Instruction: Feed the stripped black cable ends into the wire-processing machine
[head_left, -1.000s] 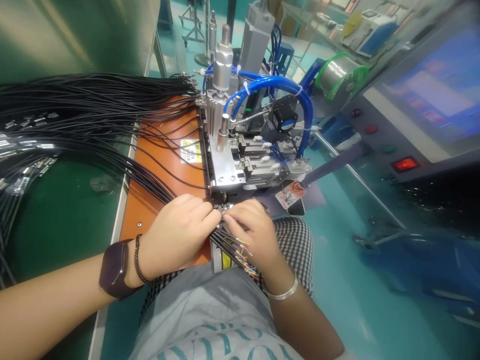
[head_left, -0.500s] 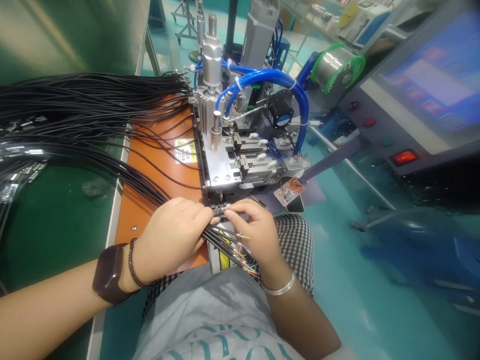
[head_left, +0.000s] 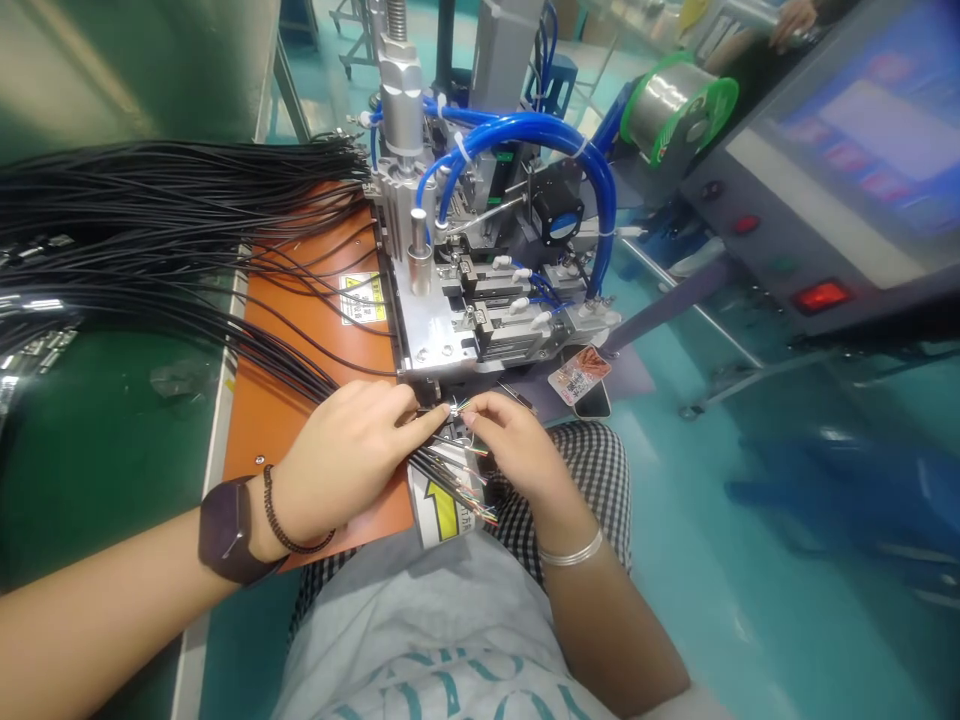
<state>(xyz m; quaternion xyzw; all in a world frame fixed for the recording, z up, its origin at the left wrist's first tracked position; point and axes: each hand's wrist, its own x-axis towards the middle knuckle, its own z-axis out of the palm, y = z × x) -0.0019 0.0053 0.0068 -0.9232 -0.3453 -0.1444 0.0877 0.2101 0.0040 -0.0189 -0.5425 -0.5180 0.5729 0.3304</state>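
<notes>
Steadily, hold the black cables (head_left: pixel 289 363) over the orange panel (head_left: pixel 259 415) with left hand (head_left: pixel 360 450) closed round them, index finger extended; fan the coloured wires (head_left: pixel 462 406), just before the pneumatic machine (head_left: pixel 429 330), without tugging, pinched in right-hand fingertips (head_left: pixel 469 418).

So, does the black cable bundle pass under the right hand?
No, the black cable bundle passes under the left hand; the right hand pinches thin wires.
</notes>
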